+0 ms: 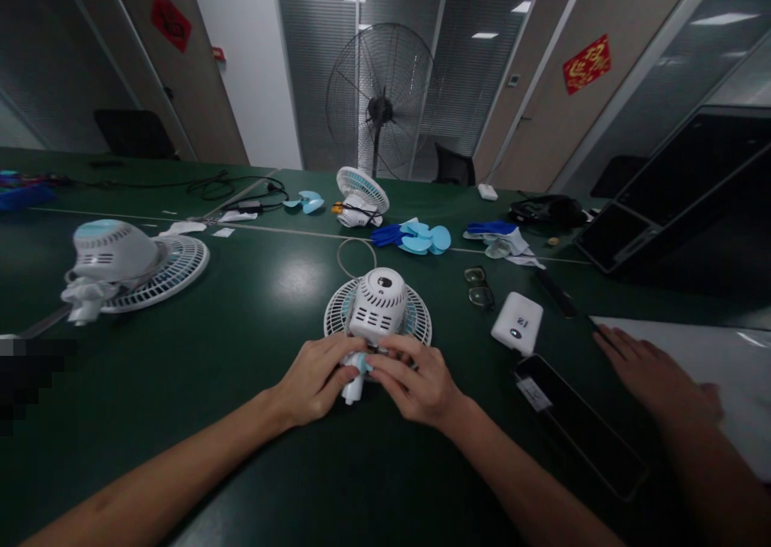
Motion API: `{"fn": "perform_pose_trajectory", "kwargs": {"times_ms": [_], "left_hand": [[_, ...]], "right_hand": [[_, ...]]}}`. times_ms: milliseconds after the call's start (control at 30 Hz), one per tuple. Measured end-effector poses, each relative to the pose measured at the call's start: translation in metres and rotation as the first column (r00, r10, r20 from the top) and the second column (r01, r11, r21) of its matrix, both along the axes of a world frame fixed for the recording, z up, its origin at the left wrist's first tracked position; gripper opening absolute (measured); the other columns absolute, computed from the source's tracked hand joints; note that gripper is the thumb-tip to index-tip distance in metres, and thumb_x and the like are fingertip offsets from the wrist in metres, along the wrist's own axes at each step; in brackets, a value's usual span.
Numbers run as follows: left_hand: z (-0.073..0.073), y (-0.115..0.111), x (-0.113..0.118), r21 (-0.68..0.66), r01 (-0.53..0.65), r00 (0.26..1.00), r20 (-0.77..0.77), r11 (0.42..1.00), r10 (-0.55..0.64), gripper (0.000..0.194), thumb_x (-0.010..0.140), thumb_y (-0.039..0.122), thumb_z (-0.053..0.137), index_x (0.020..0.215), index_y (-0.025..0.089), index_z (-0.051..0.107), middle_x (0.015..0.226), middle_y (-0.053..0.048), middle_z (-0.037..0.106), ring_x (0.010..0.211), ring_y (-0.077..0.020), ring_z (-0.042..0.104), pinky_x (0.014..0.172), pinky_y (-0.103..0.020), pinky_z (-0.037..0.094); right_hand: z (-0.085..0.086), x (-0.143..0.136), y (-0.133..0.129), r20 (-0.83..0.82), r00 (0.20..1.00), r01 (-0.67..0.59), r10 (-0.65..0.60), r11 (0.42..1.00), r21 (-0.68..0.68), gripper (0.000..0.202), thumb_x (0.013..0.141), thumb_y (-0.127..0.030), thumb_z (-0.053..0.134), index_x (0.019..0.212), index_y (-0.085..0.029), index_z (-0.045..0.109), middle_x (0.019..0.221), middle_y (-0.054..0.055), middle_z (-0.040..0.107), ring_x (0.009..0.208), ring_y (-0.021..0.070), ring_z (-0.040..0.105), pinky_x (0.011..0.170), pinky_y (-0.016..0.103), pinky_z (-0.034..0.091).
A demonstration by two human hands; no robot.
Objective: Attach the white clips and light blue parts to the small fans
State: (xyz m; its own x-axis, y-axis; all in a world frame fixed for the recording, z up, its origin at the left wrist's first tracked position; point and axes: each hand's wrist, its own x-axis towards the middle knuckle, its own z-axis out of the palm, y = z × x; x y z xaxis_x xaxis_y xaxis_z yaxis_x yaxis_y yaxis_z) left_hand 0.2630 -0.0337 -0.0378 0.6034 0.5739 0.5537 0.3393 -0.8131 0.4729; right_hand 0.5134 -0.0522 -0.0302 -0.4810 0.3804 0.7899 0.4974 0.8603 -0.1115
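A small white fan (381, 302) lies grille-down on the green table in front of me, with its motor housing on top. At its near side is a white and light-blue clip (354, 382), partly covered by my fingers. My left hand (318, 377) is closed round the clip's left side, thumb and fingers pinching it. From the other side, my right hand (422, 378) pinches the light-blue part of the clip between thumb and fingers. The fan's grille (334, 314) shows around the housing.
A second fan (114, 258) lies at left, a third (361, 197) at the back. Beyond are light-blue blades (425, 238) and gloves (499, 238). Glasses (479, 287), a white power bank (518, 322) and a phone (578, 426) lie right. Another person's hand (656, 374) rests far right.
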Motion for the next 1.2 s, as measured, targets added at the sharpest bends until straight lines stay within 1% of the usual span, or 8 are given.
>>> {"fn": "perform_pose_trajectory", "kwargs": {"times_ms": [200, 333, 400, 567, 833, 900, 1033, 1200], "left_hand": [[0.005, -0.002, 0.004, 0.026, 0.026, 0.999, -0.041, 0.999, -0.025, 0.028, 0.108, 0.034, 0.043, 0.128, 0.019, 0.055, 0.101, -0.008, 0.069, 0.085, -0.0212, 0.065, 0.073, -0.033, 0.054], [0.007, -0.003, 0.006, 0.052, 0.009, 0.996, -0.084, 0.999, -0.005, 0.028, 0.108, 0.035, 0.043, 0.128, 0.019, 0.055, 0.101, -0.008, 0.069, 0.085, -0.0219, 0.065, 0.072, -0.034, 0.054], [0.007, -0.003, 0.005, 0.07, -0.006, 0.997, -0.077, 0.998, 0.012, 0.029, 0.109, 0.036, 0.042, 0.129, 0.019, 0.055, 0.101, -0.008, 0.069, 0.084, -0.0219, 0.066, 0.072, -0.034, 0.054], [0.004, -0.001, 0.003, 0.056, -0.012, 1.0, -0.015, 0.998, 0.013, 0.029, 0.11, 0.035, 0.04, 0.13, 0.019, 0.054, 0.104, -0.008, 0.07, 0.086, -0.0212, 0.067, 0.075, -0.034, 0.054], [0.003, -0.002, 0.004, 0.076, -0.018, 0.999, -0.038, 0.997, 0.021, 0.029, 0.109, 0.035, 0.041, 0.13, 0.019, 0.055, 0.102, -0.008, 0.07, 0.084, -0.0221, 0.066, 0.073, -0.035, 0.055], [0.004, -0.002, 0.004, 0.076, -0.019, 0.999, -0.031, 0.997, 0.022, 0.029, 0.109, 0.034, 0.041, 0.131, 0.02, 0.054, 0.105, -0.009, 0.07, 0.086, -0.0224, 0.067, 0.074, -0.036, 0.055], [0.003, 0.0, 0.002, 0.048, 0.01, 1.0, -0.013, 0.999, -0.009, 0.03, 0.11, 0.035, 0.04, 0.133, 0.02, 0.053, 0.106, -0.009, 0.07, 0.087, -0.0224, 0.067, 0.075, -0.036, 0.055], [0.0, 0.002, -0.001, 0.026, 0.019, 1.0, -0.005, 0.999, -0.019, 0.032, 0.11, 0.037, 0.039, 0.134, 0.02, 0.053, 0.109, -0.009, 0.071, 0.09, -0.0228, 0.069, 0.078, -0.036, 0.056]], "right_hand": [[-0.002, -0.01, 0.0, -0.098, 0.992, 0.075, -0.075, 0.997, 0.002, 0.011, 0.1, -0.029, 0.07, 0.102, -0.018, 0.073, 0.11, 0.008, 0.068, 0.084, 0.0146, 0.069, 0.071, 0.027, 0.062], [0.0, -0.016, -0.004, -0.134, 0.987, 0.078, -0.084, 0.996, -0.05, 0.011, 0.099, -0.021, 0.068, 0.088, -0.018, 0.069, 0.106, 0.008, 0.068, 0.085, 0.0157, 0.069, 0.068, 0.028, 0.06], [0.002, -0.014, -0.005, -0.125, 0.991, 0.041, -0.052, 0.995, -0.087, 0.004, 0.098, -0.021, 0.067, 0.096, -0.018, 0.07, 0.11, 0.009, 0.068, 0.092, 0.0183, 0.069, 0.074, 0.031, 0.062], [0.001, -0.003, 0.001, -0.049, 0.997, -0.066, 0.061, 0.992, -0.111, 0.03, 0.099, -0.018, 0.066, 0.129, -0.018, 0.066, 0.128, 0.013, 0.062, 0.096, 0.0177, 0.068, 0.075, 0.03, 0.064], [-0.007, -0.013, 0.002, -0.147, 0.987, 0.048, -0.063, 0.994, -0.102, 0.009, 0.098, -0.027, 0.072, 0.093, -0.019, 0.071, 0.128, 0.01, 0.061, 0.083, 0.0143, 0.066, 0.074, 0.032, 0.064], [-0.005, -0.012, 0.001, -0.131, 0.99, 0.043, -0.058, 0.993, -0.11, 0.007, 0.097, -0.026, 0.071, 0.1, -0.019, 0.072, 0.131, 0.011, 0.06, 0.086, 0.0158, 0.066, 0.076, 0.034, 0.064], [-0.001, -0.003, 0.003, -0.059, 0.998, -0.04, 0.036, 0.997, -0.059, 0.028, 0.098, -0.02, 0.067, 0.126, -0.021, 0.068, 0.133, 0.012, 0.06, 0.09, 0.0159, 0.068, 0.071, 0.03, 0.065], [0.0, 0.006, 0.007, 0.117, 0.992, -0.056, 0.053, 0.998, 0.024, 0.037, 0.102, -0.013, 0.058, 0.136, -0.025, 0.064, 0.138, 0.011, 0.062, 0.097, 0.0162, 0.07, 0.075, 0.028, 0.066]]}}
